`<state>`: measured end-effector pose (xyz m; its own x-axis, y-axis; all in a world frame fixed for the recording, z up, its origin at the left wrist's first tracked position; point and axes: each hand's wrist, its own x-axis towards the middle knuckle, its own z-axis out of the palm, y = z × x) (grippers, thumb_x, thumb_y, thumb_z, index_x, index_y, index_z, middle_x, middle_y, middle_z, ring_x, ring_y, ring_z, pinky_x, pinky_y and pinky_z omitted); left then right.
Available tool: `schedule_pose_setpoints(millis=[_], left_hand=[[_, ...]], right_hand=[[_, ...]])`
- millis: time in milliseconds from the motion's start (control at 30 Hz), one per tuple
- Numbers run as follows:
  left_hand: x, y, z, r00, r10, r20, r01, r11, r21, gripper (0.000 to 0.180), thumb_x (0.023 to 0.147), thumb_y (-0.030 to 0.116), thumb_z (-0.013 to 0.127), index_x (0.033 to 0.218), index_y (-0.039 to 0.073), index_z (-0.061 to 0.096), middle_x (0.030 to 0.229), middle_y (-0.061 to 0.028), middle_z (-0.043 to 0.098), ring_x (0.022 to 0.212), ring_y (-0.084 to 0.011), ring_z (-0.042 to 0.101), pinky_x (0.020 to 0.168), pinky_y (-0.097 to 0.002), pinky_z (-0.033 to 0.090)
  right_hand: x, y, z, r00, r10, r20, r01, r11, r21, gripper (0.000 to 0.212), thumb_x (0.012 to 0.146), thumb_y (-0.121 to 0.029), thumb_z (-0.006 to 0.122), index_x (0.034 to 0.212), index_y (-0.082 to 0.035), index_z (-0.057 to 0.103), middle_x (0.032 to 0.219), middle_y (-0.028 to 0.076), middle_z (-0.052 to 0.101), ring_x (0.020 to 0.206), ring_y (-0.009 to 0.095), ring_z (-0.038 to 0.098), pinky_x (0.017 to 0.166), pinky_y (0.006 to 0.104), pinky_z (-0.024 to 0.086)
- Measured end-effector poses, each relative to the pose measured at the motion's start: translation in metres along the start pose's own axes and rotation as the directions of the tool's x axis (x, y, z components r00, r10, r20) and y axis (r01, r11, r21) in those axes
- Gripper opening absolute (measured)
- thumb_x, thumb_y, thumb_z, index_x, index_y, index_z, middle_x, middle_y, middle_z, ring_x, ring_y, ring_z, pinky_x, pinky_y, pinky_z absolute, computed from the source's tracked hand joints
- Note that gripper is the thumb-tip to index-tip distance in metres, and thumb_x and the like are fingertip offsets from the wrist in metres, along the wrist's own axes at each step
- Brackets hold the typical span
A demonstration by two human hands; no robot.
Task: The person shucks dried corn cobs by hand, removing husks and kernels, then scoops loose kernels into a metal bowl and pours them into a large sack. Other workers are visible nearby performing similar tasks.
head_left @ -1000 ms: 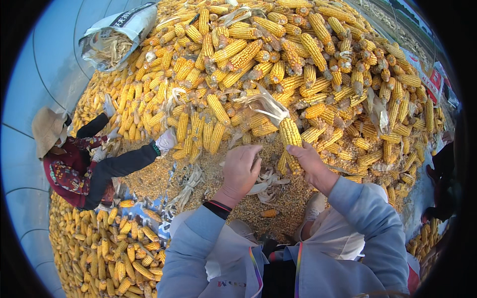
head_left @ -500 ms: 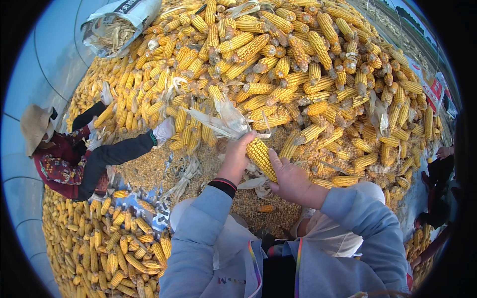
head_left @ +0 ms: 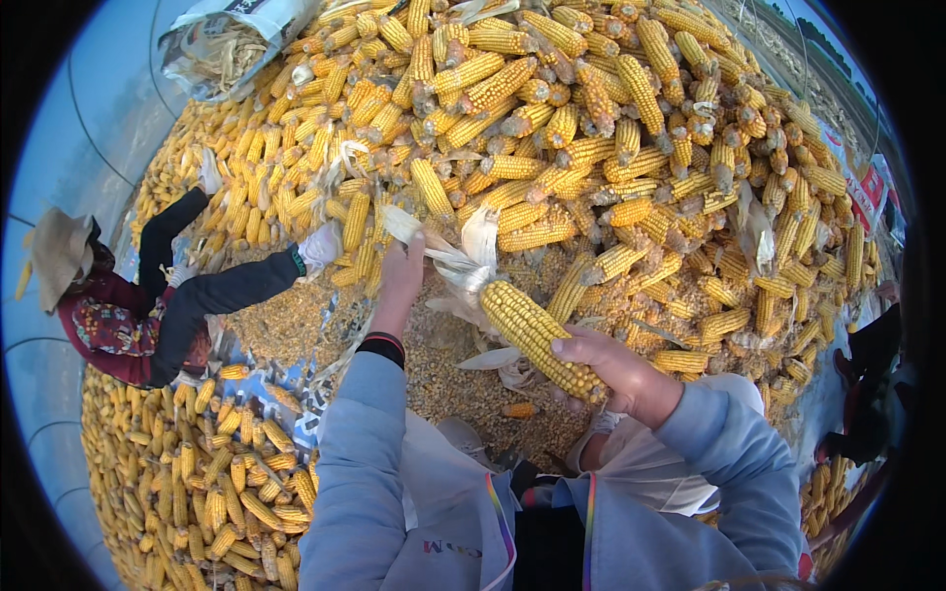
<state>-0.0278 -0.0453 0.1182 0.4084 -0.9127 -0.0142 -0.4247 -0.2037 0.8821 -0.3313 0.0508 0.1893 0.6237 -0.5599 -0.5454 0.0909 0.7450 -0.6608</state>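
Note:
An ear of corn is stretched between my hands in front of me, its yellow kernels bare and its pale husk pulled back at the far left end. My left hand is closed on the loose husk leaves. Around the near right end of the ear my right hand is wrapped, thumb on top and the other fingers mostly hidden beneath. Loose kernels cover the ground below the ear.
A large heap of husked corn ears rises ahead, with another pile at lower left. A seated person works at the left. A white sack of husks lies at far left; another person's dark clothing shows at right.
My hands have moved apart, the left to the left with the husk, the right toward lower right with the ear. More of the ear shows. An object flies behind the seated person's hat.

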Motion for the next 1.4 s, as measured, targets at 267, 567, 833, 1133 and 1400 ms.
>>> schedule_pose_setpoints(millis=[267, 567, 833, 1133, 1400], left_hand=[[-0.077, 0.057, 0.013, 0.350, 0.854, 0.384, -0.936, 0.331, 0.117, 0.064, 0.070, 0.007, 0.076, 0.127, 0.005, 0.047, 0.126, -0.0183, 0.055, 0.121, -0.0338, 0.051, 0.105, -0.0459, 0.039], [-0.065, 0.035, 0.029, 0.443, 0.859, 0.256, -0.895, 0.439, 0.072, 0.027, 0.074, 0.026, 0.070, 0.090, 0.010, 0.055, 0.077, -0.0085, 0.057, 0.069, -0.0310, 0.061, 0.060, -0.0425, 0.050], [-0.067, -0.020, 0.068, 0.748, 0.580, 0.323, -0.651, 0.737, 0.183, 0.032, 0.079, 0.035, 0.069, 0.087, 0.009, 0.052, 0.072, -0.0119, 0.063, 0.069, -0.0349, 0.064, 0.059, -0.0458, 0.050], [-0.083, -0.032, 0.111, 0.800, 0.327, 0.502, 0.135, 0.718, -0.683, 0.035, 0.095, 0.026, 0.056, 0.123, 0.006, 0.047, 0.106, -0.0073, 0.062, 0.093, -0.0165, 0.060, 0.078, -0.0331, 0.049], [-0.081, -0.045, 0.068, 0.778, 0.145, 0.612, -0.407, 0.858, 0.313, 0.044, 0.077, 0.009, 0.066, 0.114, -0.002, 0.044, 0.098, -0.0236, 0.063, 0.096, -0.0413, 0.062, 0.079, -0.0517, 0.049]], right_hand=[[-0.005, -0.021, -0.028, 0.979, 0.078, 0.190, -0.158, 0.878, 0.452, 0.042, 0.091, -0.038, 0.055, 0.116, -0.005, 0.055, 0.085, 0.013, 0.062, 0.054, 0.018, 0.056, 0.038, 0.0261, 0.042], [-0.025, -0.002, -0.002, 0.923, 0.140, 0.358, -0.309, 0.825, 0.474, 0.045, 0.090, -0.043, 0.056, 0.120, -0.010, 0.051, 0.085, 0.010, 0.052, 0.049, 0.013, 0.046, 0.036, 0.0237, 0.037], [0.010, 0.001, 0.026, 0.968, 0.094, 0.231, -0.242, 0.583, 0.776, 0.049, 0.091, -0.041, 0.057, 0.120, -0.002, 0.048, 0.087, 0.010, 0.051, 0.052, 0.011, 0.048, 0.038, 0.0228, 0.038], [0.053, 0.042, 0.054, 0.923, -0.357, -0.140, 0.357, 0.934, -0.029, 0.037, 0.092, -0.044, 0.057, 0.104, -0.009, 0.051, 0.083, 0.004, 0.059, 0.053, 0.012, 0.052, 0.043, 0.0279, 0.040], [0.107, -0.019, -0.046, 0.721, 0.003, -0.693, 0.519, 0.661, 0.542, 0.029, 0.095, -0.037, 0.058, 0.090, -0.009, 0.056, 0.072, 0.005, 0.055, 0.062, 0.016, 0.056, 0.050, 0.0269, 0.048]])
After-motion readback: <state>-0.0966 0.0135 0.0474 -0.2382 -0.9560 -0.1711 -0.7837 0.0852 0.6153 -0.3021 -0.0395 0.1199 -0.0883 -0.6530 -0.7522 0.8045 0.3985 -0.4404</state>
